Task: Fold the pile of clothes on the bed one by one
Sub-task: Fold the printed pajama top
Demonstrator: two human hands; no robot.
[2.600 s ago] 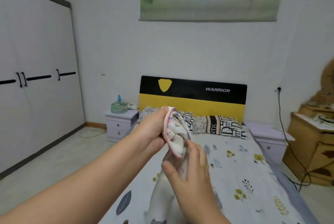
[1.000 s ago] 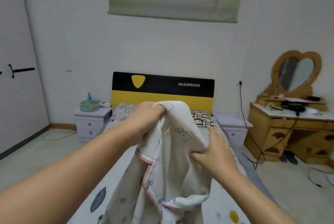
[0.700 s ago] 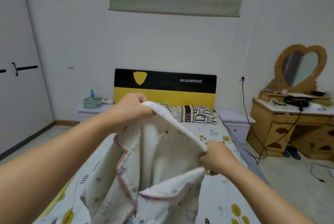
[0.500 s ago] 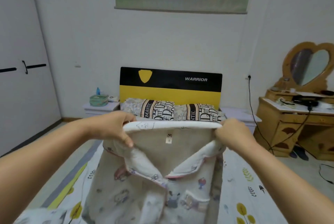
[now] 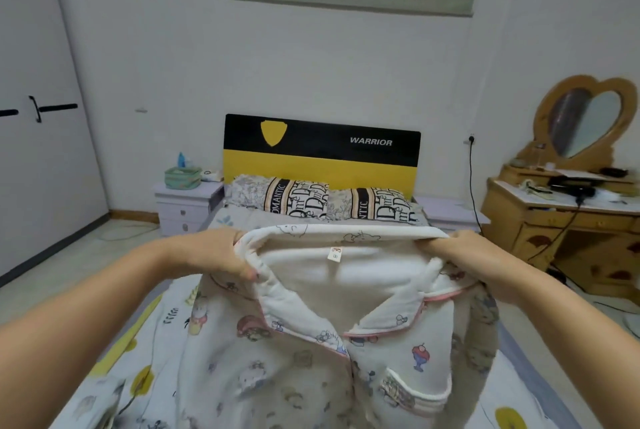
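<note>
A white pyjama shirt [image 5: 311, 352] with cartoon prints, a pink-piped collar and a chest pocket hangs spread out in front of me, front side facing me, above the bed [image 5: 152, 321]. My left hand [image 5: 214, 255] grips its left shoulder, fingers curled over the fabric. At the other shoulder my right hand [image 5: 460, 255] grips it the same way. The neckline is stretched level between both hands, with a small size label showing inside. The shirt's lower part runs out of the frame's bottom.
Two lettered pillows [image 5: 332, 198] lie against the black and yellow headboard [image 5: 322, 151]. A white nightstand [image 5: 187, 203] stands left of the bed, a wooden dressing table [image 5: 561, 217] with a heart mirror on the right, and a white wardrobe [image 5: 38, 117] on the far left.
The bunched shirt has been opened out: my hands moved apart to its two shoulders and now hold it spread, front towards me. My view turned back to the bed.
</note>
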